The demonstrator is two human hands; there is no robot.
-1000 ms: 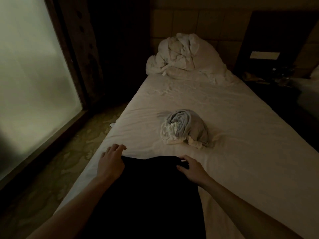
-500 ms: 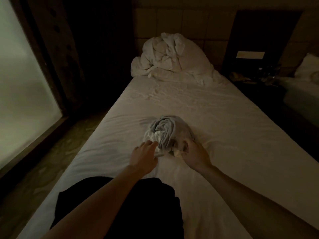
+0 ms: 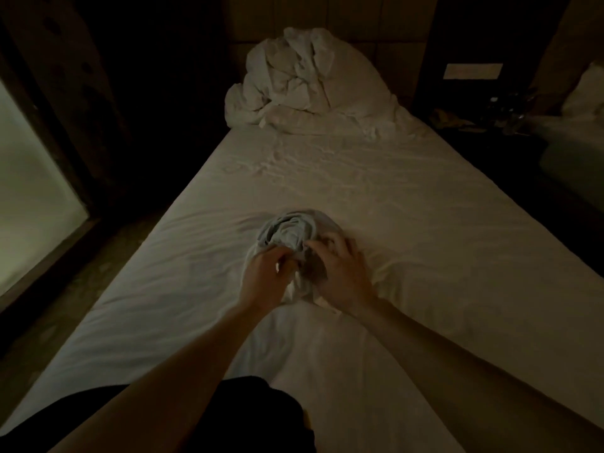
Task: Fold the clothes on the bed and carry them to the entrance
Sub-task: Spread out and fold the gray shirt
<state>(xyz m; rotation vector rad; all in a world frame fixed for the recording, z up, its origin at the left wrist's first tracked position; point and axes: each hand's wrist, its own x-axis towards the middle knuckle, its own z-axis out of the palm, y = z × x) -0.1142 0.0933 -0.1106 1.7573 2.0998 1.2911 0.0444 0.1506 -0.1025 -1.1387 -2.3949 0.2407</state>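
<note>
A crumpled grey and white garment (image 3: pixel 291 233) lies bunched in the middle of the bed (image 3: pixel 425 256). My left hand (image 3: pixel 266 277) grips its near left side with curled fingers. Over the bundle's right side my right hand (image 3: pixel 340 273) has its fingers spread and bent, pressing into the cloth. A black garment (image 3: pixel 228 416) lies flat at the bed's near end, partly under my left forearm. The room is dim.
A heap of white duvet and pillow (image 3: pixel 310 83) fills the head of the bed. A large lit window (image 3: pixel 29 197) stands to the left above a patterned floor strip. A dark nightstand (image 3: pixel 490 116) with small items and a second bed (image 3: pixel 575 152) are to the right.
Both hands left the black garment and reached forward to the grey and white bundle, and now close on it. The view moved forward along the bed.
</note>
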